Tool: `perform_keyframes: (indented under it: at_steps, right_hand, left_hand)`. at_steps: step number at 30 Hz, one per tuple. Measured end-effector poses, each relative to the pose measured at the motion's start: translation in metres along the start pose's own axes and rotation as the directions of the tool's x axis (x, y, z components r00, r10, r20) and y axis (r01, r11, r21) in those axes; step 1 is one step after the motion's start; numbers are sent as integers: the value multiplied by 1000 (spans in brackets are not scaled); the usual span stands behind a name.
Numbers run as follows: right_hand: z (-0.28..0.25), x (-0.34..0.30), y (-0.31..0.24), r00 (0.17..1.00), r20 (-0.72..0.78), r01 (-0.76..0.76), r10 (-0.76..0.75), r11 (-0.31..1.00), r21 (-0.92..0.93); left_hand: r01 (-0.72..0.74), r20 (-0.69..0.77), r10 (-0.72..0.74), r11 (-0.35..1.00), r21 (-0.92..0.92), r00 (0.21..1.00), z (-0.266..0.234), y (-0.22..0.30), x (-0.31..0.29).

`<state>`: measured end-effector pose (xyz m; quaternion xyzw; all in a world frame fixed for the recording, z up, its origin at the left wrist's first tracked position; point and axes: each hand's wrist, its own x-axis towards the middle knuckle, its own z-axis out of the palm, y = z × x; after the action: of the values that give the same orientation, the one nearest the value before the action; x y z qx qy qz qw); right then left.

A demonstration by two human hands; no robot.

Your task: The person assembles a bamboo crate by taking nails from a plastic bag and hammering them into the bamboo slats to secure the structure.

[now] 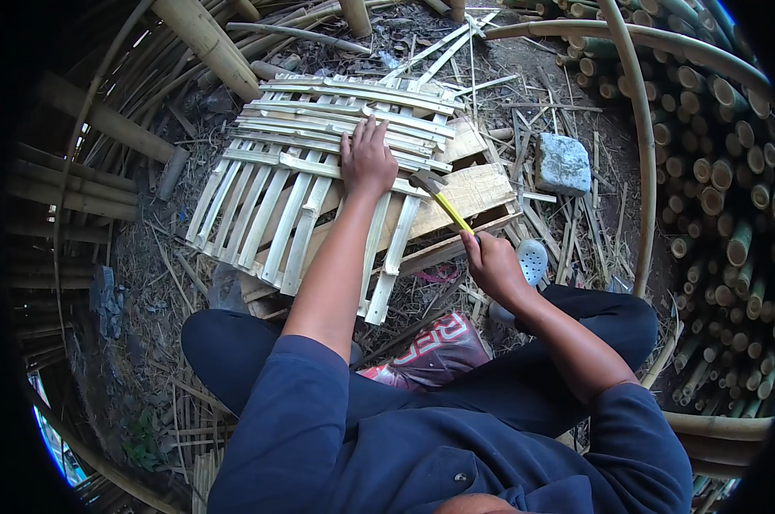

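Observation:
A lattice of split bamboo slats [272,218] lies in front of me, long strips running across the slats beneath. My left hand [369,161] rests flat on the cross strips near the lattice's right part, fingers stretched forward. In my right hand [494,264] is a hammer [450,209], gripped by its yellow handle. The hammer's dark head sits at the lattice's right edge, close to my left hand; whether it touches a strip I cannot tell. Under the lattice is a low wooden board platform [477,195], its right side showing.
A pale stone block [564,164] stands right of the platform. Cut bamboo poles [721,171] are stacked at the right, behind a curved bamboo rail [644,154]. A printed sack [430,351] lies between my legs. A light perforated shoe [531,261] shows beside my right hand. Bamboo scraps litter the ground.

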<state>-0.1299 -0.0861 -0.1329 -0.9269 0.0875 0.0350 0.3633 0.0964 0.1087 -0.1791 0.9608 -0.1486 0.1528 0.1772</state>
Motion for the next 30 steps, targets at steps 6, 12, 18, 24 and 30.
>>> perform_keyframes:
  at_steps: [6,12,18,24,30]
  right_hand:
    - [-5,0,4,1000,7,-19,19,999,-34]
    - [-4,2,4,1000,12,-11,11,998,-65]
    - [-18,-3,-7,984,-121,139,-133,990,37]
    - [-5,1,23,980,-76,178,-185,980,-88]
    - [-8,5,0,999,24,-42,42,999,4]
  left_hand:
    - [-4,-6,4,1000,12,1000,-2,4,0]
    - [-7,-26,6,1000,-10,1000,1,1,0]
    - [3,-21,-3,1000,-16,1000,1,-1,1]
    - [-8,-15,8,1000,-26,1000,2,5,0]
    - [-4,-16,3,1000,-19,1000,1,0,-1]
